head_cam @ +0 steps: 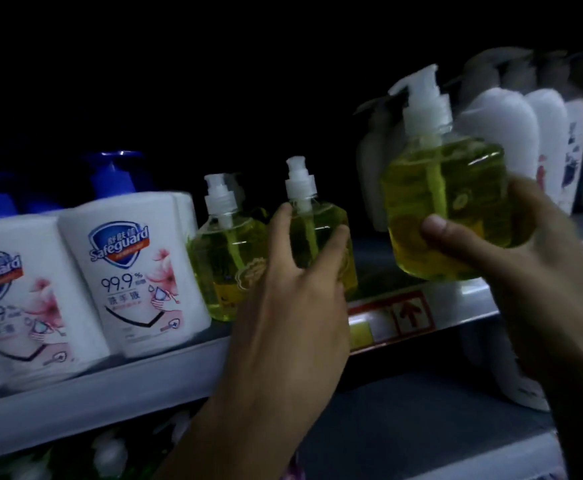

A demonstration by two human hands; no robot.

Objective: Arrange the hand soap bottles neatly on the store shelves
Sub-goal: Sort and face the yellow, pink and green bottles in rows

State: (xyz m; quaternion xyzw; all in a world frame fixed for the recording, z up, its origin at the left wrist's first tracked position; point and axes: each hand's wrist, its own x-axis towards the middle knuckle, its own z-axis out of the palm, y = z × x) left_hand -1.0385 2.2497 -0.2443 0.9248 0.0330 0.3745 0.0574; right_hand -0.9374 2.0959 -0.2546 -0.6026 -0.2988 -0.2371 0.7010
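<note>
At about two o'clock in my view, my right hand (525, 265) is gripping a raised soap bottle (446, 202), thumb pressing flat on its front and the fingers curling round behind. It is a squat, rounded bottle of clear, glossy plastic full of yellow-green liquid, with a translucent white pump on top and a thin tube showing through the middle; it is leaning slightly toward eleven o'clock. Near the centre, my left hand (283, 306) is wrapping round a second yellow bottle (314, 237) of the same shape, fingers curling over its shoulder and side, and my palm is hiding its base. Touching it at nine o'clock, a third yellow bottle (224, 258) is standing upright on the pale, smooth shelf (110, 386). Further toward nine o'clock, opaque white Safeguard bottles (134, 265) with blocky, flat-faced bodies, printed labels and blue pump heads are sitting in a row along the shelf edge. Behind my right hand, toward one o'clock, tall white bottles (501, 133) with rounded shoulders are crowding together, blurred. Just below the raised bottle, at six o'clock from it, a red price strip (411, 313) with an arrow is running along the shelf front.
</note>
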